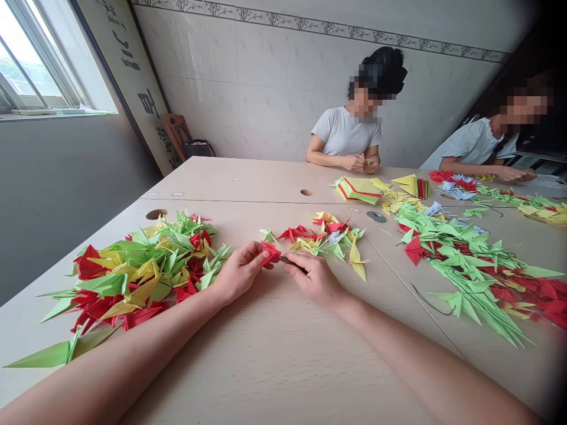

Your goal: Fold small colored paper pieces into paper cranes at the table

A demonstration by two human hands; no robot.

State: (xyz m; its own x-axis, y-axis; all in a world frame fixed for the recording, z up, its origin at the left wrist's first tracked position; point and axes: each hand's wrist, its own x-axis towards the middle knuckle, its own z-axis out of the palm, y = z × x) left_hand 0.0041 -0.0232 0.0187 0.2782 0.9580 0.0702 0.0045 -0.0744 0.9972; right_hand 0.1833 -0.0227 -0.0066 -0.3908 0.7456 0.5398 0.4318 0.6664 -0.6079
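Two bare forearms stretched across a pale wooden table (274, 360), meeting at its middle. Left hand (239, 273) pinching a small red folded paper piece (270, 254) between thumb and fingertips, held just above the tabletop. Right hand (314, 277) closed around a thin dark tool (290, 261), its tip pointing at the red piece and just touching it from the right. Heaped to the left of the left hand, a pile of folded paper cranes (133, 274) in green, yellow and red. Just beyond both hands, a smaller scatter of cranes (323, 236), red, yellow and green. Spread along the right side, a long strand of green and red cranes (469, 265), well apart from the hands. Farther back, a stack of flat paper squares (358, 189) and a small silver disc (376, 216). Seated at the far edge, a person in a white T-shirt (345, 133) with both hands together over something small; at far right, a second person (478, 144) leaning on the table. Behind them, white tiled wall (266, 77); window (31, 65) at upper left.
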